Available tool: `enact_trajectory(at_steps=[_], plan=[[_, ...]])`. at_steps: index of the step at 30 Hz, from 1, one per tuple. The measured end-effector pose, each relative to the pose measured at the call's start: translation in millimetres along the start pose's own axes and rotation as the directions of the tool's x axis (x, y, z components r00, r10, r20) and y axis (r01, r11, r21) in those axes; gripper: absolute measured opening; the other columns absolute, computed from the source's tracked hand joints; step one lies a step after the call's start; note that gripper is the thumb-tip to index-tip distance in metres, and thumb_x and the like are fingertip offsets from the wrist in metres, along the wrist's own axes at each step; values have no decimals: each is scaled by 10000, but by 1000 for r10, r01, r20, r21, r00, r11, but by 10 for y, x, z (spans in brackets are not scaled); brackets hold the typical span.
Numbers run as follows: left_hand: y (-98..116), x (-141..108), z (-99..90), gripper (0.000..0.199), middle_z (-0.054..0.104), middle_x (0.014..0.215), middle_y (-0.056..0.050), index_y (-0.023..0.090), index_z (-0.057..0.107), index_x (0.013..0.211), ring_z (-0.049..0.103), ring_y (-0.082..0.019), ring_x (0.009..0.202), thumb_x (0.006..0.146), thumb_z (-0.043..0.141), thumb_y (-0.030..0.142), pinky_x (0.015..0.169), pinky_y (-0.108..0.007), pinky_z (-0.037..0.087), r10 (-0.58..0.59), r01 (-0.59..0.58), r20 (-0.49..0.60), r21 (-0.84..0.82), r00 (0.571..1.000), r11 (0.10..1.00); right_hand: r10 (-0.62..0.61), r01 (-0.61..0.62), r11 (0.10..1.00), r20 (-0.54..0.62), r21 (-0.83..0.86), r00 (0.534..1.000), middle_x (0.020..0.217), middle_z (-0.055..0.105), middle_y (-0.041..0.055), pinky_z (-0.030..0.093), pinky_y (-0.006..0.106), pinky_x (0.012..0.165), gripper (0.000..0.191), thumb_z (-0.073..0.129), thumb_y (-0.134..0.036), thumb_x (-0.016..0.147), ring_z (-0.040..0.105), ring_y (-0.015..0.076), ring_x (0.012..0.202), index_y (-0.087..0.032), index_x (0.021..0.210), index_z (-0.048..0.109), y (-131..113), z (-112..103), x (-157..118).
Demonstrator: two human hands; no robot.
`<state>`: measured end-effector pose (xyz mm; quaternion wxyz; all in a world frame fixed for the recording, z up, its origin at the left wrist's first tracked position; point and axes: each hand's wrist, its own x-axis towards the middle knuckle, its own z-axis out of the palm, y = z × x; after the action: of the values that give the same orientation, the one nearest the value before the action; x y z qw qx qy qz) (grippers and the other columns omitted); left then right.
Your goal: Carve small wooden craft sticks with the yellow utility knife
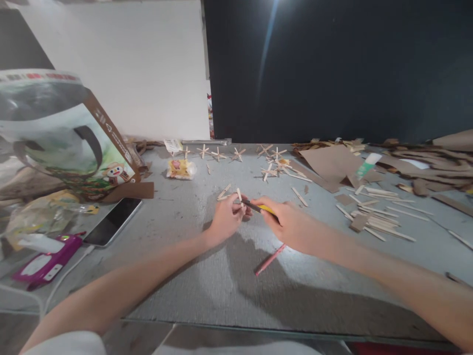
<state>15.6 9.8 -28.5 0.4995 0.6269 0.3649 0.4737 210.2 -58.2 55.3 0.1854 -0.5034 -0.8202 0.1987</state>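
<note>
Near the middle of the grey table (207, 296), my left hand (226, 217) is closed on a small wooden stick (239, 194) that stands up from its fingertips. My right hand (286, 222) grips a yellow-handled cutter (266, 211), its dark blade reaching to the stick at my left fingers. More short sticks (223, 192) lie just behind my left hand, and a loose stick (299, 196) is beyond my right hand. Under my right wrist a red pencil-like rod (269, 260) lies on the table.
Star-shaped stick pieces (218, 154) line the back. A yellow packet (181, 169) sits behind left. Loose sticks (384, 224) and cardboard (327, 165) lie right. At left are a phone (114, 222), a purple device (48, 261) with a white cable, and a large jar (40, 113).
</note>
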Motion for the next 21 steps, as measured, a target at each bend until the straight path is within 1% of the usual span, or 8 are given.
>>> enact_trajectory(at_steps=[2,4,7,9,14,16,18,21], plan=[[1,0,-4,241,771,760,-38,185,601,1049,802,-201,752,865,726,276,720,-311,678,1,-1,-2,4,1000,1000,-12,12,1000,-25,13,1000,578,530,-39,234,260,457,446,354,-270,1034,338,117,382,-166,1393,596,17,55,-17],[15,-8,-13,241,771,758,-32,188,594,1052,803,-206,750,863,721,268,728,-322,679,9,-9,-7,23,1000,1000,-28,32,998,-89,47,996,660,596,-3,276,257,483,464,351,-272,1027,397,120,424,-137,1415,569,51,208,-65],[39,-20,-23,227,757,724,-3,196,589,1043,802,-206,725,858,710,247,731,-332,680,34,-34,-4,62,999,998,-62,77,993,-155,91,986,648,579,-9,292,260,492,508,337,-264,1013,374,122,417,-94,1457,515,94,414,-124],[42,-21,-23,214,753,719,2,200,587,1031,801,-203,726,861,707,249,727,-324,678,44,-44,-14,61,999,997,-71,88,990,-151,109,986,620,559,-19,284,256,488,509,333,-248,1012,385,126,421,-88,1461,509,90,416,-120],[9,1,-9,244,762,746,-33,186,600,999,788,-187,716,869,754,322,714,-306,670,18,-18,-15,1,1000,1000,-25,30,998,-76,57,997,573,543,-35,235,258,463,435,396,-244,1014,347,114,396,-146,1373,620,10,93,-10],[7,2,-4,263,758,742,-33,183,604,1001,783,-183,708,864,768,334,711,-306,668,8,-8,-14,-8,1000,1000,-13,17,998,-73,61,997,559,534,-39,232,256,458,428,405,-251,1012,348,118,396,-162,1362,634,-2,51,2],[24,-8,-4,253,759,745,-33,185,598,1008,790,-194,719,862,759,316,711,-315,670,4,-4,-21,-3,1000,1000,-6,14,995,-79,94,997,564,535,-37,241,256,456,451,386,-255,1014,353,122,393,-144,1390,609,14,132,-28],[77,-37,-9,218,758,745,-30,188,593,1023,804,-225,743,865,720,270,713,-335,670,23,-22,-19,44,1000,999,-35,53,990,-138,131,990,657,613,11,304,255,478,505,346,-263,1024,421,131,423,-93,1466,523,69,388,-113]])
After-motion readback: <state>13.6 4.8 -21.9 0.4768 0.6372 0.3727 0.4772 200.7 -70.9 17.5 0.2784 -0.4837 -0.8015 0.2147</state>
